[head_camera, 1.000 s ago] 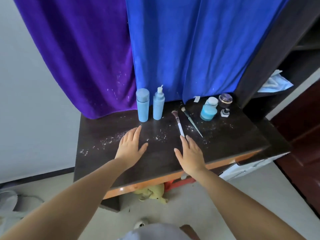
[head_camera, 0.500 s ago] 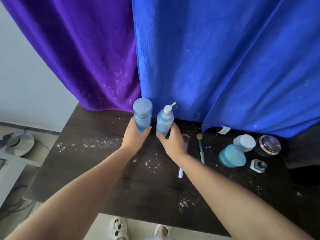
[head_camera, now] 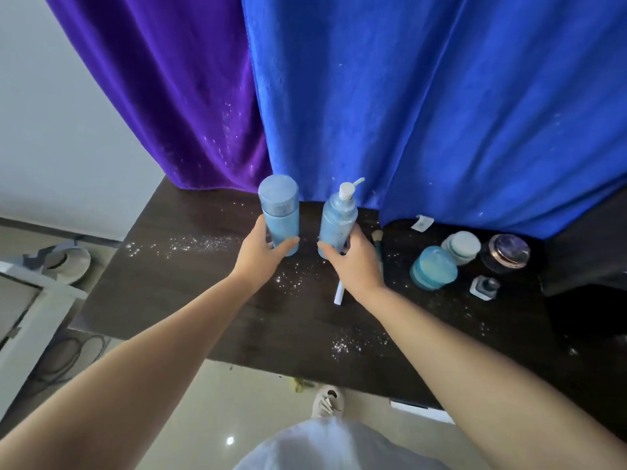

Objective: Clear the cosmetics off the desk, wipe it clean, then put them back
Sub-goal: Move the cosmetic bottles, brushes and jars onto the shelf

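My left hand (head_camera: pixel 261 254) grips a light-blue capped bottle (head_camera: pixel 280 212) near its base. A light-blue pump bottle (head_camera: pixel 339 218) is held by my right hand (head_camera: pixel 354 266). Both bottles stand upright at the back of the dark desk (head_camera: pixel 210 320), which is speckled with white powder (head_camera: pixel 190 244). Two makeup brushes lie behind my right hand: one with a white handle (head_camera: pixel 339 293), one teal (head_camera: pixel 377 242). Further right sit a teal jar (head_camera: pixel 432 271), a white-lidded jar (head_camera: pixel 462 247), a dark round jar (head_camera: pixel 507 252) and a small square bottle (head_camera: pixel 485 287).
A purple cloth (head_camera: pixel 169 89) and a blue cloth (head_camera: pixel 424 103) hang behind the desk. A white cabinet (head_camera: pixel 30 320) and cables (head_camera: pixel 64 354) are on the floor at left. A dark shelf unit (head_camera: pixel 590 252) borders the desk on the right. My shoe (head_camera: pixel 327 400) shows below the desk edge.
From resting flat on the desk, both hands reached forward and closed around the two blue bottles. My head moved closer and now looks more steeply down.
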A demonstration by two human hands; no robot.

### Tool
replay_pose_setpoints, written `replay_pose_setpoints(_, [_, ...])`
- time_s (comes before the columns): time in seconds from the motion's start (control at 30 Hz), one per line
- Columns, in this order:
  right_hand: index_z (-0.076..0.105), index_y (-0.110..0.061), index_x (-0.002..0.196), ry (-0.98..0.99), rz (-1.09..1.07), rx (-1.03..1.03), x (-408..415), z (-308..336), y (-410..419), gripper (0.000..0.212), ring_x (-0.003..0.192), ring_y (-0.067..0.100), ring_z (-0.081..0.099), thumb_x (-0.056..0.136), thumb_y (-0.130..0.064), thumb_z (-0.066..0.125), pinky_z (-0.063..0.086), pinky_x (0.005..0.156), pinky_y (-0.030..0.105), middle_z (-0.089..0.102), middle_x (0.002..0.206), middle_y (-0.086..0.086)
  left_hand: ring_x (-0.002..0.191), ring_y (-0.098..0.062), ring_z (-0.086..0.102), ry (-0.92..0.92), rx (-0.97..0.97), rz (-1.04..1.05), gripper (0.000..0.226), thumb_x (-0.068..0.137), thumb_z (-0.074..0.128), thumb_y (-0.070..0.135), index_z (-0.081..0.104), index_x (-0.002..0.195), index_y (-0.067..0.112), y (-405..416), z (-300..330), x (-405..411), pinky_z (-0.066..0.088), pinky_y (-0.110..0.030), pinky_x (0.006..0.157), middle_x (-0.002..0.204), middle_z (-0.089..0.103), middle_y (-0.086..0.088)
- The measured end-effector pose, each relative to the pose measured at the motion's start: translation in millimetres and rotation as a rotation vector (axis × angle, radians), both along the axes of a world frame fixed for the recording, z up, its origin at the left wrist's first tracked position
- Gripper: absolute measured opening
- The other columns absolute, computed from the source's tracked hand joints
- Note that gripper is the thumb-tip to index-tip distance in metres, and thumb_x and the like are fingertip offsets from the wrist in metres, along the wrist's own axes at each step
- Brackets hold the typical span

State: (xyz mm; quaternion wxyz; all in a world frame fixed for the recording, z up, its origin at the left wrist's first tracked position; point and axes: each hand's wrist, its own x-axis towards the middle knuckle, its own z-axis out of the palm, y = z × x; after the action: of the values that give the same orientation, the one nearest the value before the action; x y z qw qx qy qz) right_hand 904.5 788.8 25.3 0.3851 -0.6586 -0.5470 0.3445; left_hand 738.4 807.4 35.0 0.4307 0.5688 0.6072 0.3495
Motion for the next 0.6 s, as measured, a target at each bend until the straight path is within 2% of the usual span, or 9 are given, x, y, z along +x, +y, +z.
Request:
replay_pose_setpoints(0.13, [0.054,-0.016,0.112,-0.004,-0.132,0.056,33.1,27.7,-49.6,0.039,0.096,0.021,0.064,0.078,-0.025,0.071,0.052,0.084,0.037,0.066,0.105,0.005,0.095,-0.01,0.056,0.004,0.061,-0.141,0.048,0.082,0.068,0.022,0.046,0.124,0.018,-24.8,26.3,29.5,0.039,-0.019,0.081,0.11,0.06,0.006])
replay_pose_setpoints(0.27, [0.056,-0.014,0.107,-0.068,-0.301,0.113,83.9,55.7,-107.6,0.036,0.092,0.022,0.064,0.077,-0.026,0.072,0.051,0.081,0.036,0.067,0.1,0.005,0.099,-0.013,0.057,-0.037,0.109,-0.311,0.048,0.082,0.068,0.021,0.046,0.124,0.017,-57.1,50.7,79.7,0.043,-0.023,0.084,0.112,0.06,0.004])
replay_pose_setpoints(0.4, [0.054,-0.017,0.114,-0.089,-0.408,0.148,143.0,83.7,-162.7,0.044,0.098,0.02,0.064,0.075,-0.031,0.07,0.052,0.086,0.041,0.067,0.107,0.002,0.098,-0.015,0.056,-0.052,0.158,-0.473,0.048,0.081,0.068,0.024,0.047,0.123,0.016,-85.4,78.0,142.6,0.044,-0.019,0.078,0.11,0.059,0.003])
replay_pose_setpoints(0.53, [0.05,-0.021,0.119,-0.09,-0.508,0.196,212.8,120.8,-208.4,0.044,0.099,0.014,0.061,0.081,-0.029,0.069,0.051,0.09,0.035,0.061,0.107,-0.008,0.089,-0.008,0.056,-0.111,0.23,-0.619,0.039,0.081,0.069,0.021,0.049,0.116,0.02,-113.7,114.1,220.0,0.044,-0.011,0.074,0.098,0.06,0.011])
replay_pose_setpoints(0.6, [0.048,-0.02,0.122,-0.116,-0.562,0.238,255.3,141.8,-226.5,0.044,0.098,0.014,0.059,0.083,-0.028,0.067,0.049,0.09,0.033,0.058,0.107,-0.009,0.086,-0.007,0.055,-0.147,0.269,-0.686,0.04,0.081,0.069,0.021,0.051,0.116,0.02,-129.0,130.8,265.0,0.045,-0.018,0.077,0.097,0.061,0.01])
